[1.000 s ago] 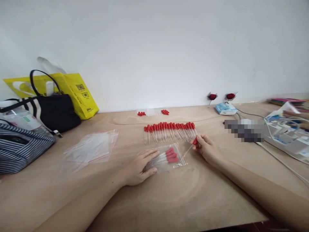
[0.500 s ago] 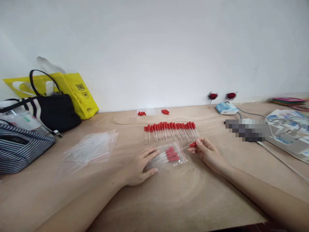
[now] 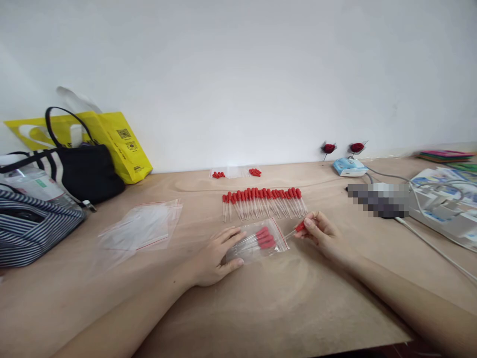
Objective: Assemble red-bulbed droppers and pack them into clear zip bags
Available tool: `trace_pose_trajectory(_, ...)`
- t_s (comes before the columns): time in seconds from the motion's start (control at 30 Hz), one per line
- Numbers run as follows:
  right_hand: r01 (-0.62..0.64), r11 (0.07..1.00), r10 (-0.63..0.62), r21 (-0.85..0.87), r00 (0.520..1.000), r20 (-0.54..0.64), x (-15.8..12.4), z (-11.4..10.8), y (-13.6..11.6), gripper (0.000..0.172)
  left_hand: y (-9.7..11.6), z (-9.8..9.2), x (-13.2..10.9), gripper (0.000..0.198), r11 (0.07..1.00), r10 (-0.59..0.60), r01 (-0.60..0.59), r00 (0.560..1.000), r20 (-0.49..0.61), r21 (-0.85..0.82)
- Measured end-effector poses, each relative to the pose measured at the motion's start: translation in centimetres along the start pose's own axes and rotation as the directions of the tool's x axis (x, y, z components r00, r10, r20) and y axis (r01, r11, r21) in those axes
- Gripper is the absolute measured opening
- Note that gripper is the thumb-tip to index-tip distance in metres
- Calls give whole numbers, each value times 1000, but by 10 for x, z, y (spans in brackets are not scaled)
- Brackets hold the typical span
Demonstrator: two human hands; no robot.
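Note:
A clear zip bag [image 3: 248, 251] with a red line at its mouth lies on the table, mouth to the right. Several red-bulbed droppers [image 3: 265, 237] are inside it. My left hand [image 3: 218, 256] holds the bag's left end, fingers across the top edge and thumb at the lower edge. My right hand [image 3: 322, 233] pinches the red bulb of one dropper [image 3: 300, 226]. Its thin clear stem points left at the bag's mouth; whether the tip is inside I cannot tell. Just behind, a row of droppers [image 3: 261, 195] lies side by side, bulbs away from me.
Flat clear zip bags [image 3: 145, 226] lie in a pile at left. Filled bags [image 3: 236, 172] rest by the wall. A black bag [image 3: 93, 169], a yellow bag [image 3: 126, 144] and a striped bag [image 3: 37, 228] stand far left. A blue packet [image 3: 349, 167] and cables [image 3: 436, 243] are at right.
My right hand has shifted slightly right, and the dropper in it now slants more, its stem lower at the bag's mouth. My left hand and the bag have hardly moved.

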State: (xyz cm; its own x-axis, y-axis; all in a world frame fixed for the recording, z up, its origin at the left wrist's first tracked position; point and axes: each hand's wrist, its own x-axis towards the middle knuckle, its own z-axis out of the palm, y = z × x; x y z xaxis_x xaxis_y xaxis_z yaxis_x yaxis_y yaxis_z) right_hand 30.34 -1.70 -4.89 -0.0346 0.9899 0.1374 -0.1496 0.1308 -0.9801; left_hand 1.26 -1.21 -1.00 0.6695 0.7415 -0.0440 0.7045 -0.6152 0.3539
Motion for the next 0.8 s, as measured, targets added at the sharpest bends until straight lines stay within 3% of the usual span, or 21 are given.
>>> trace_pose_trajectory(0.27, 40, 956, 25, -292, 976, 215, -12, 16, -1, 29, -1, 0, 0, 55, 1000, 24, -24, 1000, -17, 0)
trace_pose_trajectory(0.4, 88, 954, 26, -288, 930, 368, -8, 12, -6, 26, 0, -1, 0, 55, 1000, 27, -26, 1000, -16, 8)
trace_pose_trajectory(0.6, -115, 979, 177, -166, 883, 435, 7, 5, -7, 29, 1, 0, 0, 55, 1000, 28, -28, 999, -32, 0)
trace_pose_trajectory(0.8, -178, 959, 265, -220, 834, 483, 21, 14, -5, 33, -1, 0, 1, 55, 999, 37, -37, 999, -32, 0)
